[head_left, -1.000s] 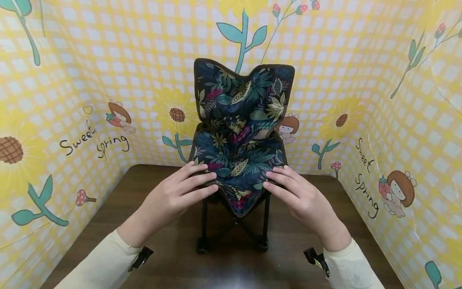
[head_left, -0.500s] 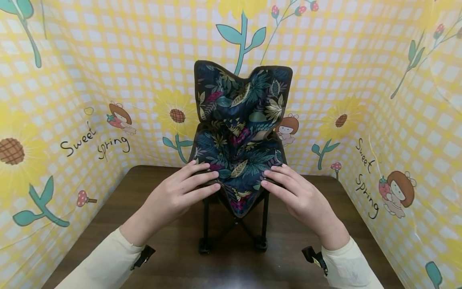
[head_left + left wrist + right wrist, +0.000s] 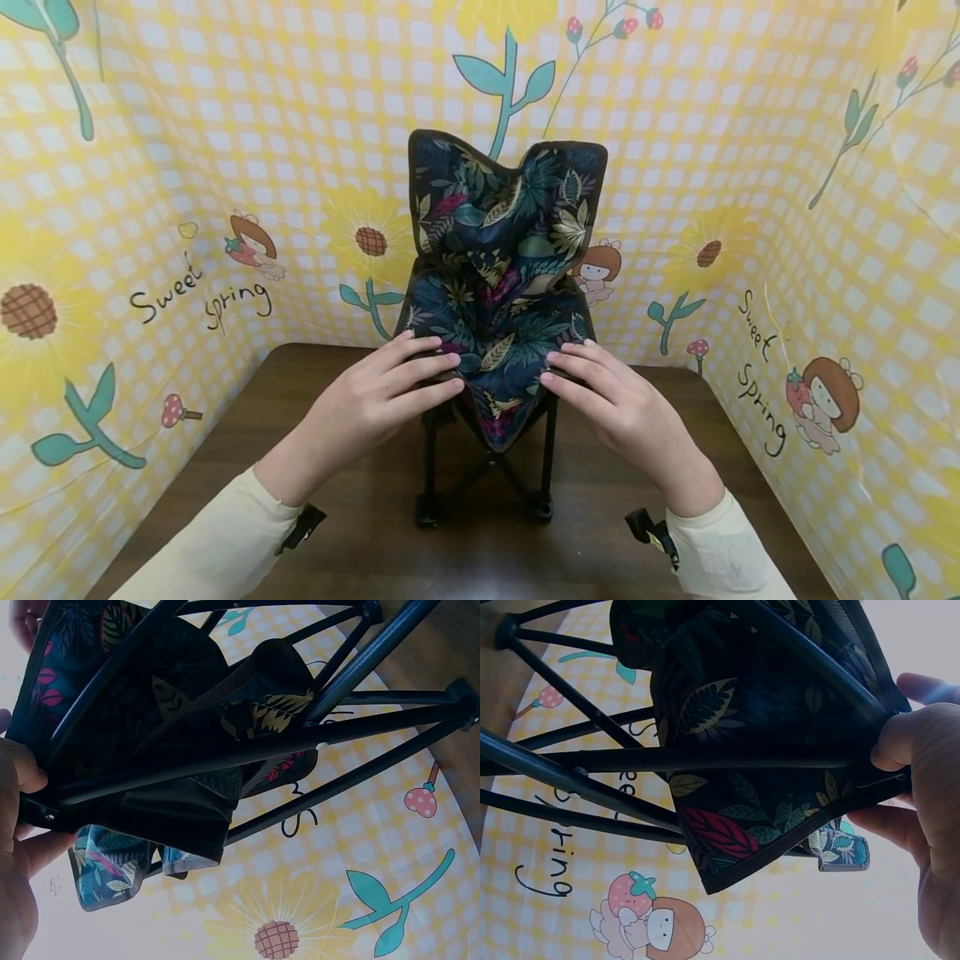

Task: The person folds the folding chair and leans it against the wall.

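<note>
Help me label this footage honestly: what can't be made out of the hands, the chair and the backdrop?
Left hand: left wrist view, cut off by the left edge.
Right hand: right wrist view, cut off by the right edge.
Printed figure: head view, partly hidden by the folding chair.
Top sunflower: head view, cut off by the upper edge.

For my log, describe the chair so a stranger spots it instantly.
Find the brown table, bordered by a yellow-checked backdrop. On it stands a chair, its front seat corners held by the left hand and right hand. Its dark, leaf-printed fabric and black legs set it apart from the backdrop.
</note>
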The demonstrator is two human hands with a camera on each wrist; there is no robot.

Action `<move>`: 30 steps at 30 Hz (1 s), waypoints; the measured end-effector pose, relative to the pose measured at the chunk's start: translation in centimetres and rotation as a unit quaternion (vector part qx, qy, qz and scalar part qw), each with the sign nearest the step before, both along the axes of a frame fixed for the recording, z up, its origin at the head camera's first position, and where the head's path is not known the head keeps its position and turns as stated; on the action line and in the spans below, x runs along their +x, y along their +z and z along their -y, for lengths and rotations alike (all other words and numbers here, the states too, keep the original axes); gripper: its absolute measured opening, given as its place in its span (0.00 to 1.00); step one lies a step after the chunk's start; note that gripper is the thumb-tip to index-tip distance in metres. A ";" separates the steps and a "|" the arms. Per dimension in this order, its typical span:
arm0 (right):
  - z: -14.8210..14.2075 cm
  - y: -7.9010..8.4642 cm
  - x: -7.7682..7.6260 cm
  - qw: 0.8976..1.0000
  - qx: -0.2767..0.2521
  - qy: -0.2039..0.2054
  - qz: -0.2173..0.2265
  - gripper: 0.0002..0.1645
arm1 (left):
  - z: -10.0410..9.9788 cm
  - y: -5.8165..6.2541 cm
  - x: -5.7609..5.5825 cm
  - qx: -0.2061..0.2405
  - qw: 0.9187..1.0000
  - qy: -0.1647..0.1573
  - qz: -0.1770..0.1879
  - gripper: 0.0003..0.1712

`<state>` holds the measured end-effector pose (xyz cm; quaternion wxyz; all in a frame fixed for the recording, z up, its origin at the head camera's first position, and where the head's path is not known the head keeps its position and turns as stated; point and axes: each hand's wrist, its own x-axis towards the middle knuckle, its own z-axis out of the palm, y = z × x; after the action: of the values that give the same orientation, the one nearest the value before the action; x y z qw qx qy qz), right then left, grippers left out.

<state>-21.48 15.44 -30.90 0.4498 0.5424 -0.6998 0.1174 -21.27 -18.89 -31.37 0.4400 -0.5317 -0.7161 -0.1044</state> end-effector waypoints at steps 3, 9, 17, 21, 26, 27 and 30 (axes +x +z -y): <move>0.1 0.0 0.0 1.000 -0.001 0.001 -0.001 0.21 | -0.1 0.0 -0.1 -0.003 1.000 -0.001 -0.004 0.21; 0.3 0.0 0.0 1.000 -0.004 0.000 -0.002 0.21 | -0.3 0.0 -0.1 0.002 1.000 -0.004 -0.006 0.21; 0.6 0.3 0.1 1.000 -0.005 -0.003 0.000 0.21 | -0.4 0.1 -0.2 0.000 1.000 0.001 -0.006 0.21; 0.7 0.4 0.1 1.000 -0.004 -0.001 -0.002 0.21 | -0.5 0.1 -0.3 0.003 1.000 0.001 -0.011 0.21; 0.8 0.4 -0.1 1.000 -0.004 -0.004 -0.005 0.21 | -0.7 0.2 -0.2 0.006 1.000 0.004 -0.015 0.21; 0.8 0.4 -0.1 1.000 -0.004 -0.005 -0.006 0.21 | -0.7 0.2 -0.2 0.007 1.000 0.004 -0.015 0.21; 0.8 0.4 -0.1 1.000 -0.003 -0.008 -0.006 0.21 | -0.8 0.3 -0.2 0.009 1.000 0.004 -0.013 0.21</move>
<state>-21.62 14.67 -30.50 0.4565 0.5359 -0.7011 0.1131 -21.47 -18.06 -31.06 0.4545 -0.5265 -0.7112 -0.1017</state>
